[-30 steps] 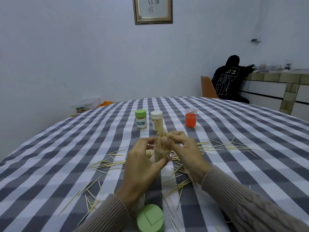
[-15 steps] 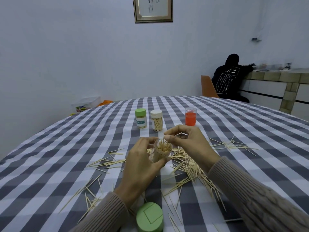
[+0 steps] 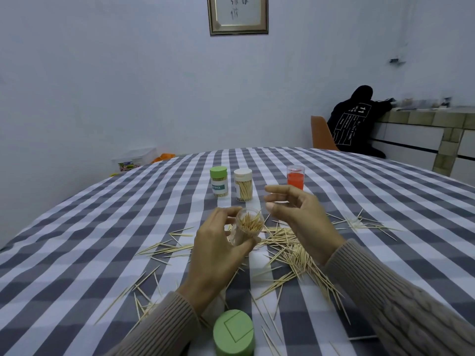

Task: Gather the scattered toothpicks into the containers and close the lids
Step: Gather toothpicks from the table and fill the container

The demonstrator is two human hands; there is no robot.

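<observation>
Tablecloth: strewn toothpicks.
Left hand: grips open container, tilted; could spill.
Right hand: empty, fingers loosely curled.

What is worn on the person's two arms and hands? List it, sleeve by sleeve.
Left arm: a beige-brown knitted sleeve with a ribbed cuff at the wrist. Right arm: the same beige-brown knit, ribbed at the cuff, with a chunkier cable pattern further up. Both the left hand and right hand are bare: no gloves, rings or watch show.
</observation>
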